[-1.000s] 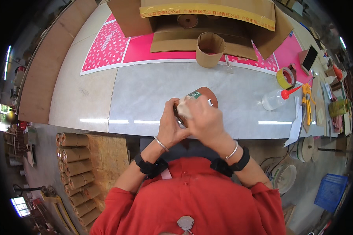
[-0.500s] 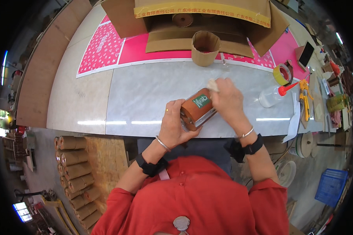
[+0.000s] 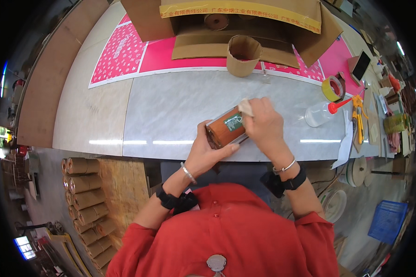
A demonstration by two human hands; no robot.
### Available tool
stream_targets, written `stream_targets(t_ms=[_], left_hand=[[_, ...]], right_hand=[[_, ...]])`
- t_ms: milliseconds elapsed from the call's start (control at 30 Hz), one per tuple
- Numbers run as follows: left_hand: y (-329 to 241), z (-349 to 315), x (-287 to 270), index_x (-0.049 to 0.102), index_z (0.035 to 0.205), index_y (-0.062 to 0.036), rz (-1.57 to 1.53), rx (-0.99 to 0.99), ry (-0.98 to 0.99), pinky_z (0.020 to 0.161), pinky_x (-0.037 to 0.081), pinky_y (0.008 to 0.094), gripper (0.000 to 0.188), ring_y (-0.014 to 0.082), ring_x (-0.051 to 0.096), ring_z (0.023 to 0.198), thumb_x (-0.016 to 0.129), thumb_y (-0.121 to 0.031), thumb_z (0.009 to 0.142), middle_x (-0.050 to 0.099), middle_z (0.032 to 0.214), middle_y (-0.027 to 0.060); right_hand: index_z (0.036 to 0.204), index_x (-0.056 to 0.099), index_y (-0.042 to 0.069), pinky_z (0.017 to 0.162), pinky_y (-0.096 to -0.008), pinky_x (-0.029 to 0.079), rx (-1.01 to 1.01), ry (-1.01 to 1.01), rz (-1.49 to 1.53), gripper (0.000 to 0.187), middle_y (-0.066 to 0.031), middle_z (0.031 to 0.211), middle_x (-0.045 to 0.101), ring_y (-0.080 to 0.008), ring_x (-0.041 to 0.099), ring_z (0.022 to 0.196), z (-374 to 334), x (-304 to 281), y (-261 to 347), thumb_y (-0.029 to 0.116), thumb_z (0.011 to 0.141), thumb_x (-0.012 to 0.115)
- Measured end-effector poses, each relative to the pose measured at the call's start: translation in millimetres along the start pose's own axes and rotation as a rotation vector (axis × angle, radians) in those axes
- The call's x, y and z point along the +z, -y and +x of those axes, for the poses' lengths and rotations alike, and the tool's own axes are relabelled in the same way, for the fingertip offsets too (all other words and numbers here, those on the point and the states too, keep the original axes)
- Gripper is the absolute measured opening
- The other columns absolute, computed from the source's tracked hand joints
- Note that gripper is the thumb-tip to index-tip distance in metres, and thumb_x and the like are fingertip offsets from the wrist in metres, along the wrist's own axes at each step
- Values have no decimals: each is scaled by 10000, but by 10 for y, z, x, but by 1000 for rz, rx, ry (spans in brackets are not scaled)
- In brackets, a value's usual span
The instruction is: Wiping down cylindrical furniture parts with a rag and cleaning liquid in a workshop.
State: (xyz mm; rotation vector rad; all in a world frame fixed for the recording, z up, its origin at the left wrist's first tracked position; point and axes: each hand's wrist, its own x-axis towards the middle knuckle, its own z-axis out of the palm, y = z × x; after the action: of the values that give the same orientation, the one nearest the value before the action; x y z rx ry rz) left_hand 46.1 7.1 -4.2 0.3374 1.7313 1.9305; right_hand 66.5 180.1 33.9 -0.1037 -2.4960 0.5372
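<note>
An orange-brown box with rounded sides and a green label (image 3: 224, 131) is tilted above the front edge of the grey table. My left hand (image 3: 205, 150) is closed around its left end, with the thumb along the near side. In my right hand (image 3: 266, 123) a pale cloth (image 3: 245, 107) is pinched, pressed to the box's upper right end. The right fingers hide part of the cloth and of that end. Beyond my hands stands an open brown cardboard tube (image 3: 243, 64).
A large cardboard box (image 3: 245, 27) lies open at the back over pink printed sheets (image 3: 120, 53). On the right are a clear squeeze bottle (image 3: 320, 115) with a red nozzle, a tape roll (image 3: 332, 88), yellow cutters (image 3: 357, 122) and a phone (image 3: 360, 66). Brown rolls (image 3: 86, 183) are stacked at lower left.
The box has turned in my left hand and shifted slightly left. My right hand and the cloth have come a little nearer, staying at the box's right end.
</note>
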Motion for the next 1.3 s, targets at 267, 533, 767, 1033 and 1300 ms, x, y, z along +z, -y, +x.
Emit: stream_targets(t_ms=[267, 533, 767, 1033, 1300], left_hand=[[-119, 0, -46, 342, 1246, -19, 533, 201, -12, 822, 494, 367, 826, 300, 592, 966, 828, -260, 623, 548, 1065, 199], [4, 57, -57, 362, 1237, -6, 828, 564, 27, 809, 492, 391, 816, 343, 569, 960, 827, -229, 604, 519, 1091, 190], [-40, 95, 37, 402, 1222, -15, 675, 457, 9, 805, 485, 386, 779, 349, 555, 943, 824, -199, 594, 497, 1082, 185], [-77, 27, 19, 316, 1342, -40, 721, 488, 65, 890, 471, 367, 910, 269, 544, 1059, 842, -136, 605, 460, 1200, 147], [-92, 26, 61, 330, 1312, -7, 359, 87, 61, 864, 472, 328, 882, 222, 559, 1024, 844, -239, 633, 481, 1240, 167]], right_hand=[[868, 606, 116, 488, -337, 467, -241, 51, -102, 158, -53, 770, 544, -213, 578, 713, -14, 3, -52, 176, 725, 635], [844, 582, 106, 492, -333, 486, -258, 76, 66, 129, -71, 819, 564, -231, 585, 726, -175, -16, 440, 124, 719, 607], [861, 576, 92, 498, -359, 505, -339, 46, -22, 139, -95, 791, 544, -263, 608, 651, -88, -7, 135, 148, 744, 626], [828, 555, 69, 473, -372, 491, -37, 38, -96, 115, -106, 753, 532, -278, 597, 563, -5, -151, -119, 132, 773, 635], [832, 580, 88, 500, -374, 493, -176, 46, -49, 134, -93, 758, 536, -264, 593, 609, -79, -101, 228, 179, 767, 653]])
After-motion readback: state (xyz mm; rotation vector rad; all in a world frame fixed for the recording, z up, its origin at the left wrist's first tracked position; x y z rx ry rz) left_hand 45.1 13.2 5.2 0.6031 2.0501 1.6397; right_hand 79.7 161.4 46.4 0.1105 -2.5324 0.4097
